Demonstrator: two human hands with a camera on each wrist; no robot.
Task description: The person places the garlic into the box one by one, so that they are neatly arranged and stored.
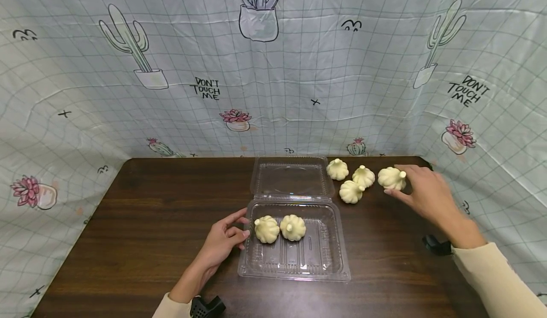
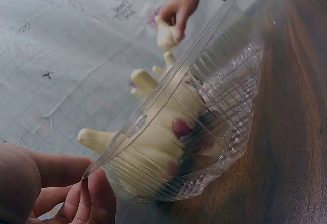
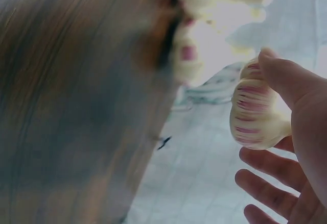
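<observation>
Dark wood-grain surface (image 1: 171, 213) carries one clear clamshell container (image 1: 315, 249) and three garlic bulbs (image 1: 351, 193) beside its lid (image 1: 292, 178); two bulbs (image 1: 292, 229) sit inside. Right hand (image 1: 433, 197) pinches a sixth bulb (image 1: 390, 178), cream, ribbed, pink-streaked; left hand (image 1: 220, 243) pinches the container's left rim (image 1: 242, 261).

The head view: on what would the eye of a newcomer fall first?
Probably on the pale garlic bulbs: two inside the clear plastic container, three more bulbs on the table right of its open lid, and a sixth bulb in the right hand. The left hand pinches the container's left rim. Behind, a curtain printed with cacti may also catch attention.
</observation>
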